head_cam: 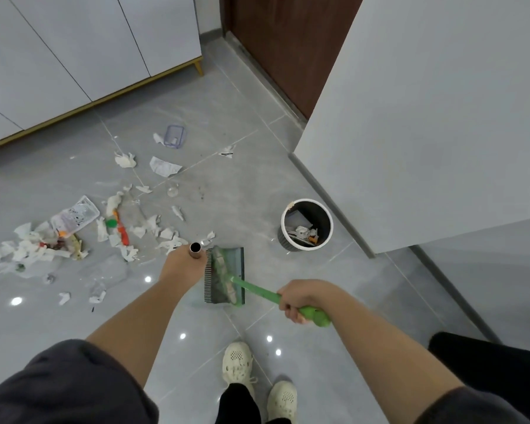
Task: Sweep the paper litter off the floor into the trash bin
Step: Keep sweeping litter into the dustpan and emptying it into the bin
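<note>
Torn white paper litter (pixel 37 249) lies scattered over the grey tiled floor to my left, mixed with a printed plastic packet (pixel 75 215) and orange and green scraps. My left hand (pixel 182 264) is closed around the metal dustpan handle (pixel 195 250); the grey-green dustpan (pixel 227 275) rests on the floor right of that hand. My right hand (pixel 299 298) grips the green broom handle (pixel 314 315), whose brush head lies in the pan. A round trash bin (pixel 306 224) with a white rim stands right of the pan, with some paper inside.
White cabinets (pixel 74 56) on gold legs line the far left. A brown door (pixel 282 41) is at the back and a white wall corner (pixel 410 133) juts in on the right, close to the bin. A clear plastic lid (pixel 175 136) lies near the cabinets. My shoes (pixel 237 365) are below.
</note>
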`<action>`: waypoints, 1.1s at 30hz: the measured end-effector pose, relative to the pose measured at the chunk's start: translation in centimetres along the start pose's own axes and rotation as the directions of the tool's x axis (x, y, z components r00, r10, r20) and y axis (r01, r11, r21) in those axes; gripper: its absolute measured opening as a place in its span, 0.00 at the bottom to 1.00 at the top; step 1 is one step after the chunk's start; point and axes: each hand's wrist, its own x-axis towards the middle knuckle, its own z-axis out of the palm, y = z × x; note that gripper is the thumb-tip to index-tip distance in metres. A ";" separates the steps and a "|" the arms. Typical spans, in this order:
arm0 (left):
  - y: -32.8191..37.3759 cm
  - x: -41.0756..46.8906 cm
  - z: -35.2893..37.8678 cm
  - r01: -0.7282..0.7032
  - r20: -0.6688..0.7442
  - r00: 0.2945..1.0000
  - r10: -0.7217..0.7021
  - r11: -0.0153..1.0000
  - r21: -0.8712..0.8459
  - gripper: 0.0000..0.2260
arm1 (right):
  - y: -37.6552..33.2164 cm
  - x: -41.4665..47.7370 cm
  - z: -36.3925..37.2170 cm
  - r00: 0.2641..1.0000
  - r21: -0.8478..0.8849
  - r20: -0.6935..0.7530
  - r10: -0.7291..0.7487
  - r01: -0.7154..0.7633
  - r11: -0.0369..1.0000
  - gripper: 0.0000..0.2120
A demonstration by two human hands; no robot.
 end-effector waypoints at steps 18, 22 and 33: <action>-2.3 2.9 -1.3 0.099 -0.095 0.988 -0.118 0.977 -0.188 0.11 | -6.8 0.9 -0.4 0.950 -0.733 -0.218 -0.224 -0.008 0.680 0.22; -2.6 3.5 -2.0 0.109 -0.101 0.987 -0.128 0.978 -0.178 0.13 | -7.8 0.0 -0.4 0.993 -0.190 -0.095 -0.065 0.046 0.981 0.07; 1.0 4.7 -7.6 0.122 -0.142 0.972 -0.188 0.918 -0.379 0.12 | -15.6 -8.7 -3.7 0.914 -0.882 -0.246 -0.324 -0.072 0.466 0.13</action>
